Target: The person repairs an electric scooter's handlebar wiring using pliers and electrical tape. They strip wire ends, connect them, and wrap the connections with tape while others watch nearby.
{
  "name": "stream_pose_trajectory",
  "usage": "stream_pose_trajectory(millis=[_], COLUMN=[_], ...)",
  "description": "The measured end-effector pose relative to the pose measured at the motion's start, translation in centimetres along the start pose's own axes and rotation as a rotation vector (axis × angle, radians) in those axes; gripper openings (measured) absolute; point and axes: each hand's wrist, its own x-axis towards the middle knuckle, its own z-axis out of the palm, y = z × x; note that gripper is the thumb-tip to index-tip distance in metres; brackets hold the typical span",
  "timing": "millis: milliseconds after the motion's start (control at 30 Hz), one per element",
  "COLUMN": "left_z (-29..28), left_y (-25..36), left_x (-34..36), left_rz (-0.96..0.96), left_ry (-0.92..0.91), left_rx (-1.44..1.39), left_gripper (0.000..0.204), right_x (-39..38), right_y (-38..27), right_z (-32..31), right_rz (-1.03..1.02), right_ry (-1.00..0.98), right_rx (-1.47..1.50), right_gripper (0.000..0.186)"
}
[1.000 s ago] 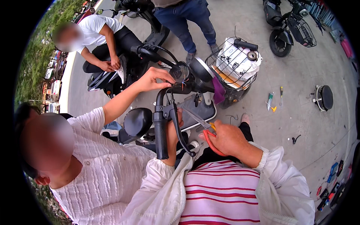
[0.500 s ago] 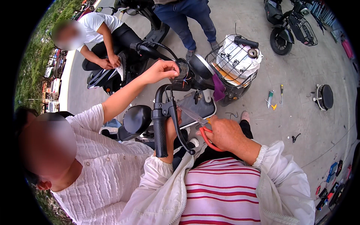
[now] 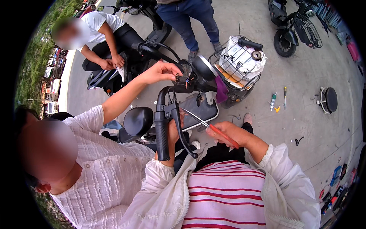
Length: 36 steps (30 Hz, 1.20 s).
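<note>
My right hand (image 3: 228, 135) grips scissors (image 3: 222, 135) with orange handles; their metal blades slant up-left behind the brake lever (image 3: 176, 121) to my left hand (image 3: 176, 129). That hand is low behind the black handlebar grip (image 3: 162, 139), fingers mostly hidden; what it holds, if anything, is unclear. Above, a co-worker's hand (image 3: 167, 70) pinches at the scooter's dashboard (image 3: 184, 70), beside loose coloured wires (image 3: 188, 81). A grey deck (image 3: 198, 107) lies below the handlebar.
A co-worker (image 3: 57, 183) leans in from the left; another (image 3: 99, 26) works at a second scooter; a third (image 3: 190, 15) stands ahead. A wire basket (image 3: 240, 61) holds a white sack. Screwdrivers (image 3: 284, 97), a stool (image 3: 328, 100) and other tools (image 3: 335, 173) lie rightward.
My right hand has turned the scissors, so the orange handles now show edge-on, slightly lower. The near co-worker's hand moved up toward the dashboard, mostly in the first half second.
</note>
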Motion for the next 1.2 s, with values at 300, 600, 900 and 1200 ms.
stream_pose_trajectory(millis=[300, 600, 900, 1200], left_z=[-0.2, -0.1, -3.4, -4.0], left_y=[-0.1, 0.5, -1.4, -1.8], left_x=[0.2, 0.2, -1.0, -0.5], left_rz=[-0.017, -0.082, 0.029, -0.018], left_ry=[-0.053, -0.032, -0.075, -0.165], left_rx=[0.031, 0.093, 0.249, 0.115], left_gripper=[0.011, 0.014, 0.009, 0.007], right_x=[1.4, 8.4, 9.2, 8.9], right_y=[3.0, 1.4, 0.7, 0.2], right_z=[-0.1, 3.8, 5.1, 5.0], right_rz=[-0.031, -0.665, -0.768, -0.718], right_ry=[0.220, 0.720, 0.604, 0.601], right_rx=[0.353, 0.479, -0.104, -0.052], right_gripper=[0.051, 0.012, 0.031, 0.029])
